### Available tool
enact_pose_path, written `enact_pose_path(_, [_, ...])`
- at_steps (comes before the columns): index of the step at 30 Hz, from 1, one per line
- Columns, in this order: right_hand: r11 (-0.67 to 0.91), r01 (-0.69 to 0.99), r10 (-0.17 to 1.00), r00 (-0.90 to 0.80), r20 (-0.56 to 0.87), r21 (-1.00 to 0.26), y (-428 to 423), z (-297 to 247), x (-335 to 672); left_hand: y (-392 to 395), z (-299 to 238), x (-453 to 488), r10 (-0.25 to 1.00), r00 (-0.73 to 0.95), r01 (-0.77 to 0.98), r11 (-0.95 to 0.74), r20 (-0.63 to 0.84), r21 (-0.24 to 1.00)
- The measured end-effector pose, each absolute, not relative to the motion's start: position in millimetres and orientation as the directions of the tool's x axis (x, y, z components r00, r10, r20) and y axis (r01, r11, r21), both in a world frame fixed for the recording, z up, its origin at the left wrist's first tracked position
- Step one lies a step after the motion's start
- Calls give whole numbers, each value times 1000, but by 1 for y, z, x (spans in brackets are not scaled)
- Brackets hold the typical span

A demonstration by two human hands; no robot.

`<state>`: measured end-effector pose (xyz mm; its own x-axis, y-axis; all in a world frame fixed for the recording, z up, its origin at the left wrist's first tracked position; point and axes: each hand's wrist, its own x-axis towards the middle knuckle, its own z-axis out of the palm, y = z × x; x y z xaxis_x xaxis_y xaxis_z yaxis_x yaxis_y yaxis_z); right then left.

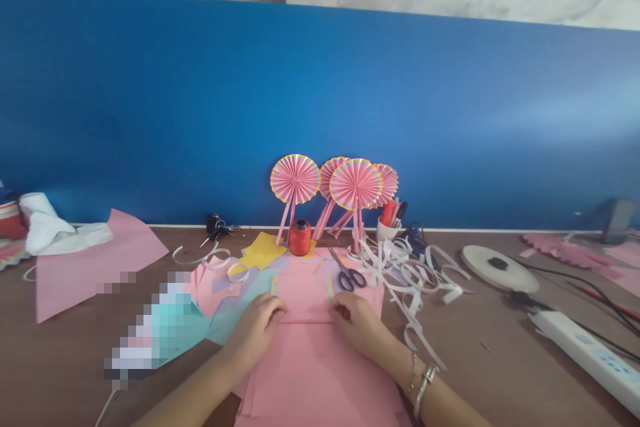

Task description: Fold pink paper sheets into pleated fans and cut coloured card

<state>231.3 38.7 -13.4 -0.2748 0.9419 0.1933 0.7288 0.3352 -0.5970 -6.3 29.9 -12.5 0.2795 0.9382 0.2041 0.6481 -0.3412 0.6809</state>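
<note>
A pink paper sheet [310,367] lies on the brown table in front of me, with a folded strip across its far end. My left hand [257,333] pinches the left end of that fold, fingers curled onto the paper. At the fold's right end my right hand [357,323] presses down, fingers bent together; bracelets circle its wrist. Black-handled scissors [350,273] lie just beyond the right hand. Several finished pink pleated paper fans [350,187] lean against the blue wall behind.
A red spool [300,238] and yellow paper [263,250] sit behind the sheet. White paper strips [415,267] curl at right. A white power strip [585,350] and cables lie far right. Another pink sheet [95,260] lies at left.
</note>
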Motion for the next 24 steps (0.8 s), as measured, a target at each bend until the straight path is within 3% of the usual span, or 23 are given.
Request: enact_pose_path(24, [200,667,976,-202,85,-718,47,-13,232,29,-9,-6,927,319,692,-369,196,620])
